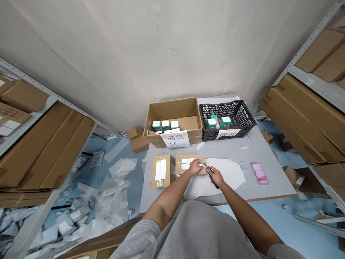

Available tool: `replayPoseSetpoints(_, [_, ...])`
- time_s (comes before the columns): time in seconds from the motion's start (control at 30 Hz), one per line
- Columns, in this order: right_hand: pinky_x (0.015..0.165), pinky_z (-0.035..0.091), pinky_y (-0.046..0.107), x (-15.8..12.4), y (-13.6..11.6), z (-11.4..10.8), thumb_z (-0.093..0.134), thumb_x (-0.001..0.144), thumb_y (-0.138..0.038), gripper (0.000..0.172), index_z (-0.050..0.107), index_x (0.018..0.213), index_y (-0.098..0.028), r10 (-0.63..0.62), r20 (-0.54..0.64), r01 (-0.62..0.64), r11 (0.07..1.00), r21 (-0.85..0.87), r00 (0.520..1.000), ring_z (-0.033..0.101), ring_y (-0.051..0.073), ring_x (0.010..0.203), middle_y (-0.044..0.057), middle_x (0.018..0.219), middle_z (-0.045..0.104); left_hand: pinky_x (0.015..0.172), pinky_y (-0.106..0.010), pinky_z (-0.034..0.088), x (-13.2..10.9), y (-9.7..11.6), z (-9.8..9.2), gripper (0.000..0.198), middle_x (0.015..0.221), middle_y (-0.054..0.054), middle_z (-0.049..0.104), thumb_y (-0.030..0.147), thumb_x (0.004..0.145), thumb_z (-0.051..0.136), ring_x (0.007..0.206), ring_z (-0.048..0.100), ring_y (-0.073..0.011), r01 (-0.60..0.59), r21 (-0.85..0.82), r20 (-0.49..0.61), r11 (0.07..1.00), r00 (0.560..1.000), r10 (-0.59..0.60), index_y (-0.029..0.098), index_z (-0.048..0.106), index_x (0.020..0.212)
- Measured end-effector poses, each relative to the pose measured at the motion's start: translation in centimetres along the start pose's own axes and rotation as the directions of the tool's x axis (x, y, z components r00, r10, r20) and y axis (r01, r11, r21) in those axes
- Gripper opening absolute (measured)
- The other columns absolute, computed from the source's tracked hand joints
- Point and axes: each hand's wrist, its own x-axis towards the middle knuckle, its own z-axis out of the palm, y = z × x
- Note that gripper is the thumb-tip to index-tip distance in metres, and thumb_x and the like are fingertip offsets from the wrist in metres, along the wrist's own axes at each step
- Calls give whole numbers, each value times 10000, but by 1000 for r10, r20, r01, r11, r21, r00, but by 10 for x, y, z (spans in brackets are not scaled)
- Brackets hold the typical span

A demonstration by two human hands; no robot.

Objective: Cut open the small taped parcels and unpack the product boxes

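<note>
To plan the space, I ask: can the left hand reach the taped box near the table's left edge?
Probably yes: nothing tall separates the left hand from that box, though the hand seems busy with tape on another box.

Roomiest lane I've got is right of my right hand (215, 176): flat white sheet (230, 176), then mostly bare tabletop (276, 183) up to the pink pixelated thing (259, 173). Between that hand and my left hand (195, 166), the cutter (208, 170) pokes into the gap. Ahead, past a strip of table, the black crate (245, 131) and big open carton (195, 136) wall me off. Left, a taped box (162, 171) blocks.
</note>
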Motion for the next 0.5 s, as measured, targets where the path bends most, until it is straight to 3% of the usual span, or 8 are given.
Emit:
replayPoseSetpoints(0.23, [502, 349, 223, 9, -15, -17, 500, 1026, -442, 239, 665, 1043, -271, 25, 17, -20, 969, -247, 1000, 520, 120, 388, -98, 505, 547, 1049, -416, 444, -5, 4, 1, 125, 1035, -24, 754, 233, 762, 822, 1110, 676, -259, -8, -48, -61, 999, 998, 5, 235, 728, 844])
replayPoseSetpoints(0.5, [500, 333, 240, 12, -11, -20, 523, 1015, -396, 200, 680, 1016, -273, 15, 39, -3, 954, -300, 999, 511, 118, 377, -89, 523, 574, 991, -399, 439, -12, 11, 3, 108, 1007, -20, 724, 169, 762, 768, 1061, 660, -246, -16, -46, -77, 999, 997, 13, 222, 706, 832])
